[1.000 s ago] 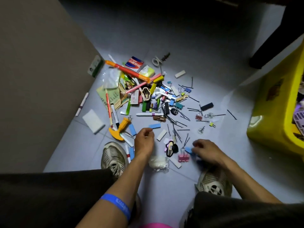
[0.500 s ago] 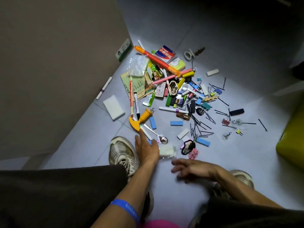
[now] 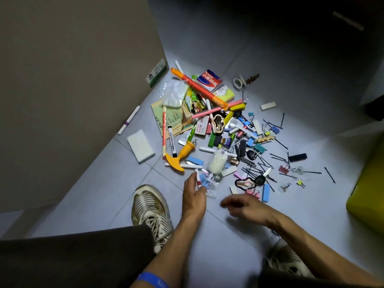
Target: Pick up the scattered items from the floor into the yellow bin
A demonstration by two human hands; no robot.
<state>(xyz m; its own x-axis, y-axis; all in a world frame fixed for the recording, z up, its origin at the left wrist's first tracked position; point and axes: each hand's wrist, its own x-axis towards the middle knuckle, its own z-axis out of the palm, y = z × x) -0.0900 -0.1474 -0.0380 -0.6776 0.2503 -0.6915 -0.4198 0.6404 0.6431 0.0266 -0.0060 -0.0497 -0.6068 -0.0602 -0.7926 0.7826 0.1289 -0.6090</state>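
Many scattered items (image 3: pixel 224 129), white sponge (image 3: pixel 140 148) beside

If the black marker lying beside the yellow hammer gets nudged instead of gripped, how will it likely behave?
The black marker looks round and rigid, so it would probably roll sideways on the smooth tile floor. The yellow hammer at its lower end might stop it. It looks light and stiff, likely easy to pinch.

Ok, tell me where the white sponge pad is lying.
In the head view the white sponge pad lies flat on the floor left of the pile, between the brown wall and the yellow toy hammer, touching neither.
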